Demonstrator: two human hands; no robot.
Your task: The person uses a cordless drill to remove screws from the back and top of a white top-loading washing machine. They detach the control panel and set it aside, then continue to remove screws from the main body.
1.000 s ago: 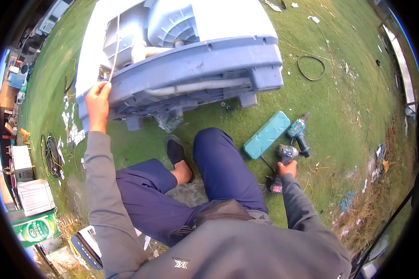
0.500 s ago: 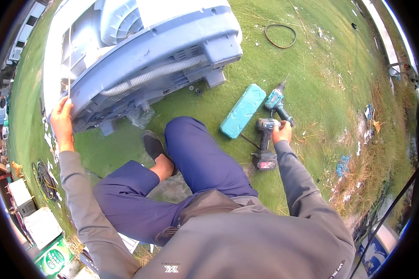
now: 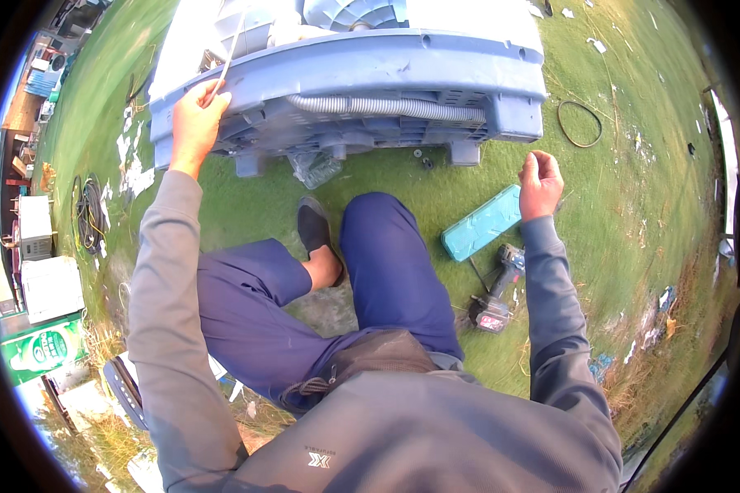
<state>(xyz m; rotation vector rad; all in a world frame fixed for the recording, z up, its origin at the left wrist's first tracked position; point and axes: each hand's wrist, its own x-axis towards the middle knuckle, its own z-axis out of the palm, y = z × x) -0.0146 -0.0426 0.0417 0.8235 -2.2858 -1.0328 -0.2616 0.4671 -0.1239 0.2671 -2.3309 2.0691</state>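
One washing machine [image 3: 345, 70], one thin strip [image 3: 233, 49]
Your left hand [image 3: 195, 123] pinches the strip at the machine's left end; your right hand [image 3: 541, 182] is curled closed, contents unclear, off its right corner; one teal case [image 3: 481, 222], one cordless driver [image 3: 502, 283] lie on its near side.

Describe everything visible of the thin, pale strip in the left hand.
The thin, pale strip looks nearly straight; its material is unclear. The left hand pinches its lower part between thumb and fingers. From there it slants up and slightly rightward, past the upper edge of the large blue-grey plastic base; whether it touches there, and where it ends, is hard to make out.
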